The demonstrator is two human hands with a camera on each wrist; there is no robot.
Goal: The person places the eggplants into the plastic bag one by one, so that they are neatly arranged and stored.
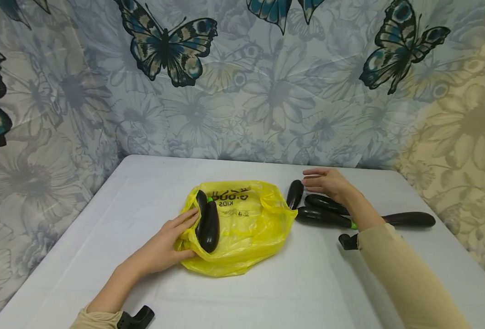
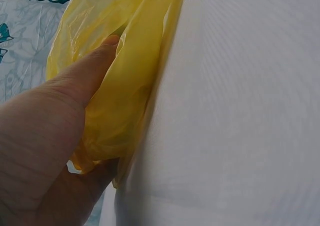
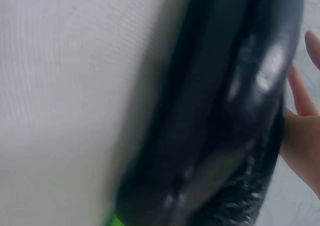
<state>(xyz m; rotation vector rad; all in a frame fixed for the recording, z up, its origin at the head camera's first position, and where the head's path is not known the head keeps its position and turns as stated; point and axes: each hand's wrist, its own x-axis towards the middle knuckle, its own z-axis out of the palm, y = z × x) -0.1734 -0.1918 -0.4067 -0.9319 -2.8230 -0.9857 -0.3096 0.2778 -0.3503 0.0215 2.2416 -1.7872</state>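
A yellow plastic bag (image 1: 250,233) lies on the white table with its mouth to the left. My left hand (image 1: 168,242) holds the bag's rim at that mouth; in the left wrist view, yellow film (image 2: 127,101) runs between thumb and fingers. Two dark eggplants (image 1: 211,226) show just inside the mouth, side by side. To the right of the bag, my right hand (image 1: 329,185) hovers with fingers extended, fingertips right at the upper eggplant (image 1: 295,194). Below it lie another eggplant (image 1: 326,203) and a longer one with a green stem end (image 1: 324,217).
One more eggplant (image 1: 411,220) lies farther right, partly behind my right forearm. The white table (image 1: 152,183) ends at the back against a butterfly-print cloth (image 1: 267,114). Each wrist carries a small black camera (image 1: 137,317).
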